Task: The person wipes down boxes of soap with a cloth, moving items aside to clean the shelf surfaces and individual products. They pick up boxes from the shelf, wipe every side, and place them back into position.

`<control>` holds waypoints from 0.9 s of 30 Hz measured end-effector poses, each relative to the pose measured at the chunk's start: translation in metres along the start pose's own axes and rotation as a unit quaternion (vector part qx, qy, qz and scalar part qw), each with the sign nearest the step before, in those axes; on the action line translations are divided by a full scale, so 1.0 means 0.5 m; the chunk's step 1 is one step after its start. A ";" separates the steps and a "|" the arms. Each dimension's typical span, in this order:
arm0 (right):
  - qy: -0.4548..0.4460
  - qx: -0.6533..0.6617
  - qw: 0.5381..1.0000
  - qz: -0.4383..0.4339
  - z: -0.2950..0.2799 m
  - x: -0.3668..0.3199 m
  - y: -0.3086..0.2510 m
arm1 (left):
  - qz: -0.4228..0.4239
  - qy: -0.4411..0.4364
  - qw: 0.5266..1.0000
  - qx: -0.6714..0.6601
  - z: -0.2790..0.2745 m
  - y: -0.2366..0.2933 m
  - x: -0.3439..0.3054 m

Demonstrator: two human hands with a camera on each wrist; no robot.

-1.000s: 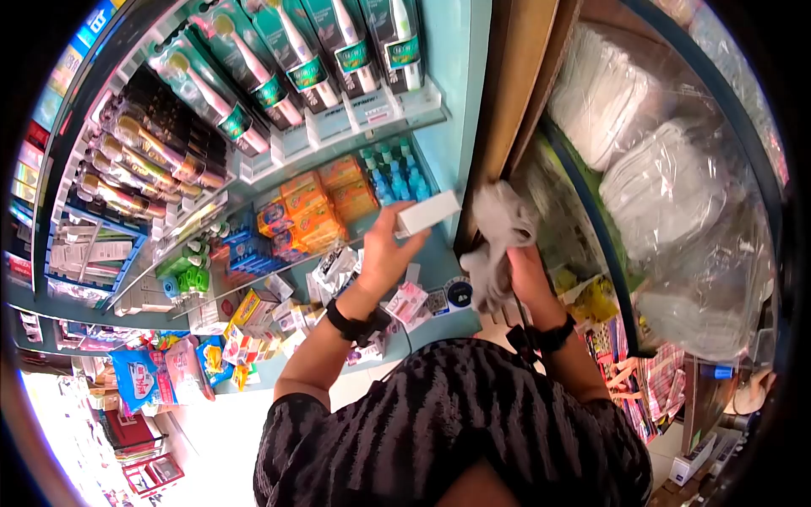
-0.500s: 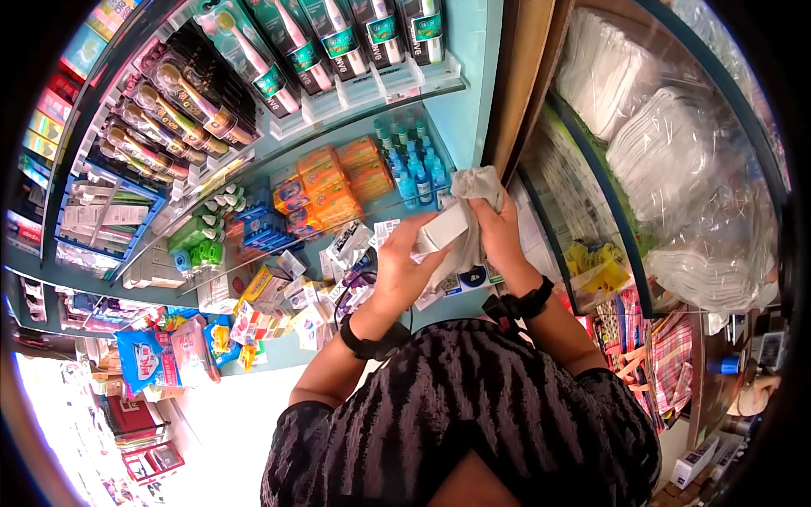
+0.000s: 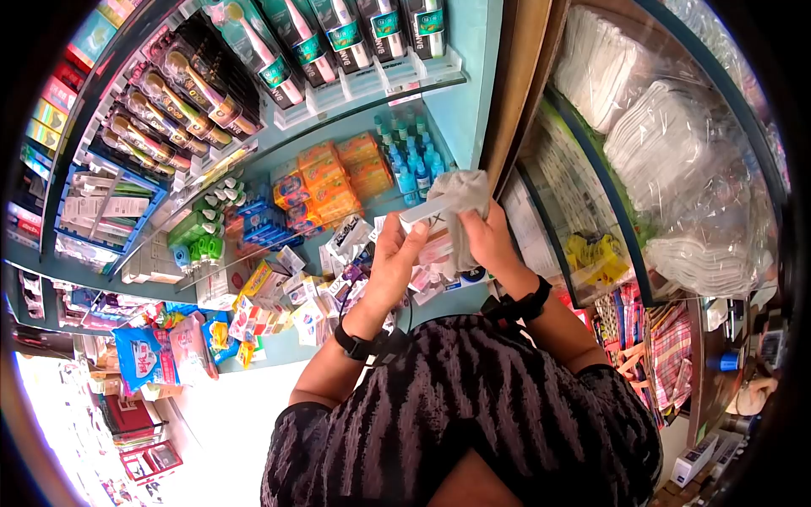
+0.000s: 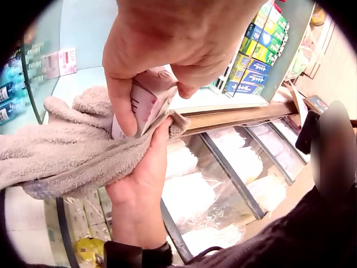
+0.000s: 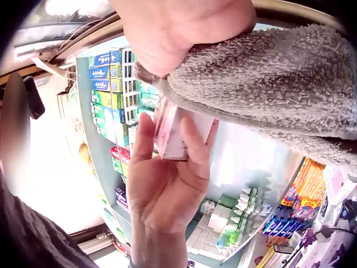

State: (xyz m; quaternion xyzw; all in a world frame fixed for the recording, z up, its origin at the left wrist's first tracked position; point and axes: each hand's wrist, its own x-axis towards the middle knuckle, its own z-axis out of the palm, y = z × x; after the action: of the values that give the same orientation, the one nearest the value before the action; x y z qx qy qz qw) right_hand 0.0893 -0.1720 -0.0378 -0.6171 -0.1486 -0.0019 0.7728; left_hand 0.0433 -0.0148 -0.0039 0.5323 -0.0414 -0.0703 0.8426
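My left hand (image 3: 393, 262) pinches a small pink-and-white LUX soap box (image 3: 438, 239), thumb on its near side. A grey terry cloth (image 3: 470, 193) hangs in my right hand (image 3: 492, 242) and lies against the box's right side. In the left wrist view, the cloth (image 4: 72, 148) wraps over part of the box (image 4: 153, 100), and the right hand (image 4: 142, 192) grips it from below. Seen from the right wrist, the left fingers (image 5: 194, 142) hold the box (image 5: 177, 131) upright while the cloth (image 5: 268, 84) covers its upper end.
Blue bottles (image 3: 414, 169) and orange packs (image 3: 321, 182) stand on the glass shelf ahead. Boxed toothbrushes (image 3: 346, 34) fill the shelf above. Loose boxes (image 3: 317, 308) crowd the lower counter. Clear-wrapped white packs (image 3: 667, 152) sit behind glass at right.
The hands were apart, box at left and cloth at right; they came together above the counter. The box has since turned, and its printed face now shows.
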 end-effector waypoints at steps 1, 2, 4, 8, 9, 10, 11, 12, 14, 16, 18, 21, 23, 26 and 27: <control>0.001 0.028 0.999 0.028 -0.004 0.001 0.001 | -0.009 0.004 1.000 -0.003 0.007 0.007 -0.005; -0.001 0.053 0.998 0.039 -0.004 0.002 0.000 | -0.017 0.009 1.000 -0.006 0.014 0.012 -0.008; -0.003 0.102 0.993 0.060 -0.004 0.006 -0.001 | -0.035 0.022 0.998 0.044 0.010 0.015 -0.010; -0.016 -0.239 0.970 -0.046 0.015 0.000 -0.017 | -0.014 0.044 0.984 0.170 0.005 0.017 -0.013; -0.018 -0.288 0.955 -0.064 0.018 -0.002 -0.019 | -0.008 0.045 0.986 0.159 0.010 0.015 -0.015; -0.021 -0.336 0.938 -0.084 0.022 -0.003 -0.024 | -0.002 0.046 0.988 0.149 0.015 0.013 -0.017; -0.024 -0.383 0.918 -0.104 0.027 -0.003 -0.032 | -0.010 0.046 0.992 0.117 0.017 0.010 -0.018; -0.044 -0.378 0.917 -0.123 0.034 -0.004 -0.049 | -0.019 0.045 0.995 0.086 0.019 0.009 -0.018; -0.029 -0.386 0.912 -0.135 0.041 -0.001 -0.059 | -0.021 0.046 0.998 0.045 0.030 0.014 -0.018; -0.004 -0.379 0.913 -0.148 0.036 0.003 -0.055 | -0.015 0.037 0.999 0.006 0.030 0.010 -0.014; 0.028 -0.354 0.921 -0.164 0.018 0.013 -0.030 | 0.003 0.019 0.999 -0.032 0.017 -0.003 -0.004; 0.062 -0.207 0.966 -0.140 0.003 0.024 0.003 | 0.006 0.024 0.999 0.030 0.027 -0.011 -0.007; 0.076 -0.018 0.996 -0.046 -0.003 0.023 -0.005 | -0.029 0.037 0.999 -0.016 0.019 -0.001 -0.009; 0.032 0.226 0.966 0.124 -0.037 0.023 -0.017 | -0.063 0.028 0.993 -0.096 0.003 0.006 -0.006; 0.010 0.210 0.970 0.119 -0.031 0.018 -0.017 | -0.071 0.021 0.989 -0.124 -0.001 0.004 -0.004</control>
State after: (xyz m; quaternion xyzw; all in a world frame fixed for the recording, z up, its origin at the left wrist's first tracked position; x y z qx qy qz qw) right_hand 0.0999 -0.1874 -0.0305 -0.4539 -0.0634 0.1151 0.8813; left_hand 0.0415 -0.0131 -0.0022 0.4263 0.0232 -0.1230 0.8959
